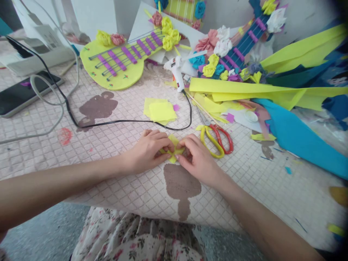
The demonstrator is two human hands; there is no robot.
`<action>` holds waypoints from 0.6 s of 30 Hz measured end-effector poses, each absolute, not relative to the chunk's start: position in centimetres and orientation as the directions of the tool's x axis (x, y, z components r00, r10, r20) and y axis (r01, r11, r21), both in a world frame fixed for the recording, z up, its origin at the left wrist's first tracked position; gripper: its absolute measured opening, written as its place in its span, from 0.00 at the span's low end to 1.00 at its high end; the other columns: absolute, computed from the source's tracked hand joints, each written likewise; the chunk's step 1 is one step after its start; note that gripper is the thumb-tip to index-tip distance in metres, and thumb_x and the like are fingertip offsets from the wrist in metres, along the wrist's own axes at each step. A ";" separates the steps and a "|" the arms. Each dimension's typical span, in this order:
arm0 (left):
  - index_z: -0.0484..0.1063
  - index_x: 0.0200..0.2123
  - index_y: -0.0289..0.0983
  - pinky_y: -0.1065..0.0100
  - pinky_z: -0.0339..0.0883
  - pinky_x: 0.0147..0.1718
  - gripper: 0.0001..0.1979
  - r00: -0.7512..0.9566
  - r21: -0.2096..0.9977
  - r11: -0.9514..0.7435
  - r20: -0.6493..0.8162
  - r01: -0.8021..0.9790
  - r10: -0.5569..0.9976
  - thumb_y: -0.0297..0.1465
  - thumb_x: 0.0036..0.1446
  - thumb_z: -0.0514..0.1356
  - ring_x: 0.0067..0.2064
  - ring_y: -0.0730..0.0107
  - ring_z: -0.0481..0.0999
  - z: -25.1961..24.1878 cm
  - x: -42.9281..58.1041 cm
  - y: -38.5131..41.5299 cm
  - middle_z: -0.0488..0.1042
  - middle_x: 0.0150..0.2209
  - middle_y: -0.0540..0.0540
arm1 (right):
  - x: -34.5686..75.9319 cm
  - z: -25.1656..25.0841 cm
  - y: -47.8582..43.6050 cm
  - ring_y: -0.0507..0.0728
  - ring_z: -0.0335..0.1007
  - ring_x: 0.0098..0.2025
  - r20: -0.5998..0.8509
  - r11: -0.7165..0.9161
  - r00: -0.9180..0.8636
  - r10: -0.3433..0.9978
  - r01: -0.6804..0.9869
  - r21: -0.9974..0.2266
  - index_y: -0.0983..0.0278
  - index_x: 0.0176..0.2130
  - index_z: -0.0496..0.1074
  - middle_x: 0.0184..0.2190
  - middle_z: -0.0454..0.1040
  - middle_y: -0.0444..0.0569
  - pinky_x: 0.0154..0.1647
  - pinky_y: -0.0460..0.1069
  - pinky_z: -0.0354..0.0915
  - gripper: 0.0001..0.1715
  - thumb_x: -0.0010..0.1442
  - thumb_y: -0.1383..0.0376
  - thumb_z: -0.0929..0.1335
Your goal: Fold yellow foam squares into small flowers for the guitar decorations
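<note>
Paper [174, 153], yellow and creased, sits over the surface [141, 192] between our left hand [149, 150], pinching its left side, and our right hand [198, 158], pinching its right; neither is nearer.

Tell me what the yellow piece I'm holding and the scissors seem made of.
Yellow piece: thin, matte, probably paper or fabric, judging by its soft folds. Scissors: grey blades, likely metal; smooth red and yellow handles, probably plastic from their even colour.

The clothing [136, 243] is gathered, whitish fabric with a floral print in pink and dark tones.
</note>
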State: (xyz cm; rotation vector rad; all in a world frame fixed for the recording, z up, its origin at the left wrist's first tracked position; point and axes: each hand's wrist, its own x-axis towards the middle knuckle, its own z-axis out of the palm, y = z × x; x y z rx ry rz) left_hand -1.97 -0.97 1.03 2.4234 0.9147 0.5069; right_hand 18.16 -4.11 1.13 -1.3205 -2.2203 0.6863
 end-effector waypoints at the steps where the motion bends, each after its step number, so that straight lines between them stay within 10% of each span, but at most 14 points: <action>1: 0.71 0.35 0.36 0.63 0.53 0.42 0.03 0.705 0.565 -0.652 0.166 0.505 0.690 0.28 0.58 0.57 0.41 0.66 0.68 1.0 -2.0 -1.0 0.73 0.37 0.48 | 18.2 1.2 -4.1 0.55 0.65 0.38 0.130 0.414 -0.435 0.891 0.659 -0.628 0.61 0.38 0.62 0.39 0.64 0.49 0.35 0.51 0.64 0.10 0.56 0.71 0.66; 18: 0.72 0.36 0.36 0.62 0.54 0.44 0.04 0.701 0.553 -0.656 0.170 0.514 0.693 0.28 0.57 0.58 0.42 0.65 0.69 0.7 -2.0 -1.0 0.73 0.38 0.48 | 18.4 1.6 -4.2 0.58 0.65 0.47 0.078 0.425 -0.484 0.872 0.667 -0.612 0.60 0.42 0.63 0.43 0.64 0.49 0.43 0.53 0.67 0.19 0.52 0.63 0.72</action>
